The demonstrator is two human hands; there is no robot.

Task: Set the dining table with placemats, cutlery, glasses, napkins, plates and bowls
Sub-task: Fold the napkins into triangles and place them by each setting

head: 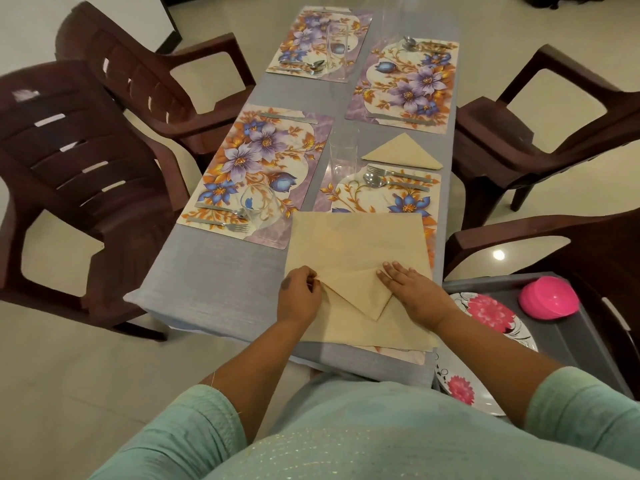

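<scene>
At the near end of the counter, a soft beige cloth napkin lies flat over a glossy floral placemat, one corner folded into a triangle. The left hand pinches the fold's edge with curled fingers; the right hand presses flat, fingers straight. Beyond the fingertips stand clear glasses, hard to make out. Right of the fingers, flowered plates are partly hidden by the arm.
</scene>
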